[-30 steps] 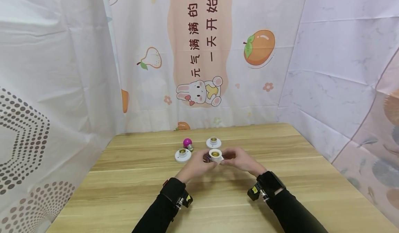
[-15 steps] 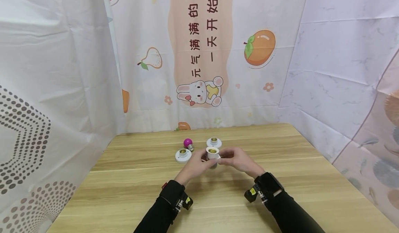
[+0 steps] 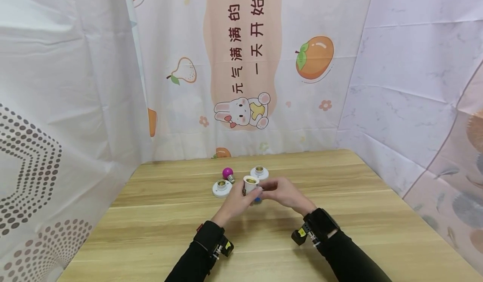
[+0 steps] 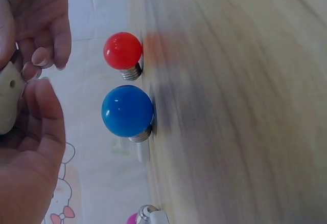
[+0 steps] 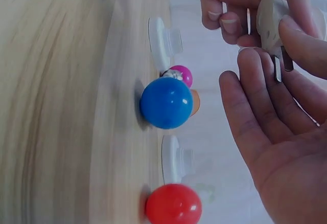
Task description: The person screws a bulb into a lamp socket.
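Note:
A white plug-in bulb socket (image 3: 250, 184) is held up above the table, its brass-lined opening upward in the head view. Two flat metal prongs stick out of it in the right wrist view. My left hand (image 3: 235, 202) grips the socket, thumb across its front. My right hand (image 5: 286, 137) has its thumb against the socket body, beside the prongs; its other fingers are fairly extended, and the index fingertip is partly hidden. Behind the hands stand a blue bulb (image 4: 127, 111) and a red bulb (image 4: 122, 50). The red one is hidden in the head view.
Two round white lamp holders, one on the left (image 3: 221, 188) and one farther back (image 3: 259, 173), sit on the wooden table (image 3: 170, 231). A magenta bulb (image 3: 227, 173) lies near the left one. Printed cloth (image 3: 181, 118) hangs behind the table.
The socket has shifted left toward my left hand and turned slightly. My right hand has moved a little left with it. The blue bulb now shows below the hands in the head view.

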A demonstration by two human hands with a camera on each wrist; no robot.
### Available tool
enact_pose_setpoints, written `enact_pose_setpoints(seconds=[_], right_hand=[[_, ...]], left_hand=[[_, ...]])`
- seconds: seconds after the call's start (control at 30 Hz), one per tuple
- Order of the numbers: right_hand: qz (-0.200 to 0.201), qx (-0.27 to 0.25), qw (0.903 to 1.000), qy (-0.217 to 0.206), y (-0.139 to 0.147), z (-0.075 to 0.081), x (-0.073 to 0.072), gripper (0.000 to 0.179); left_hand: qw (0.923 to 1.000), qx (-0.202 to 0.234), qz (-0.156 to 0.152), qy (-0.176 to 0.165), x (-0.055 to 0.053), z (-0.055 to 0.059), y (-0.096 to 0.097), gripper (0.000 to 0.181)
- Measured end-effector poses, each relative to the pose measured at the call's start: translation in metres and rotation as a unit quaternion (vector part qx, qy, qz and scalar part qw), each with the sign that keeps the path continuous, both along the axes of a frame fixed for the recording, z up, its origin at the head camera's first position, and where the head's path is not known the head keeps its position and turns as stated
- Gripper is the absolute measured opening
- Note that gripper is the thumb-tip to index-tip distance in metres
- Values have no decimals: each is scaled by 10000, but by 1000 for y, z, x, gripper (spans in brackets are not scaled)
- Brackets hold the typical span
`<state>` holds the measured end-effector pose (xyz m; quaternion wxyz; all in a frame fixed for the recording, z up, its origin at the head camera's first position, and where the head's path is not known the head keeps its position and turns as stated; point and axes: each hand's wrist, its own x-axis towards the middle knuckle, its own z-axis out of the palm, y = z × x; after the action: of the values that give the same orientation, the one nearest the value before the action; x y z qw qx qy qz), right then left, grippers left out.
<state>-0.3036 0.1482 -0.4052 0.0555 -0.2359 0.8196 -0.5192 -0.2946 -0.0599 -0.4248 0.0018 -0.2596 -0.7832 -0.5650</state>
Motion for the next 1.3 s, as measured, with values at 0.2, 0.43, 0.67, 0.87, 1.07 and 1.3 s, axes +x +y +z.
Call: enact_pose_setpoints(seconds=[0.2, 0.43, 0.67, 0.87, 1.07, 1.3], right_hand=[[77, -9, 9999, 80, -2, 2, 0, 35], [-2, 67, 10000, -4, 1, 4, -1, 38], [-186, 124, 9997, 115, 6, 6, -6, 31], [-65, 111, 9997, 206, 9, 10, -6, 30], [-109, -26, 9999, 59, 18, 16, -9, 32], [-458, -27, 9985, 293, 32, 33, -18, 32]], left_hand=[[9994, 216, 251, -89, 1, -1, -1, 44], [9989, 137, 443, -36, 0, 1, -3, 40], [9989, 190, 376, 208, 14, 25, -2, 33], [9987, 422, 264, 111, -1, 8, 1, 27], [9983, 337, 480, 68, -12, -4, -2, 24], [9974, 280, 658, -16, -15, -3, -8, 26]])
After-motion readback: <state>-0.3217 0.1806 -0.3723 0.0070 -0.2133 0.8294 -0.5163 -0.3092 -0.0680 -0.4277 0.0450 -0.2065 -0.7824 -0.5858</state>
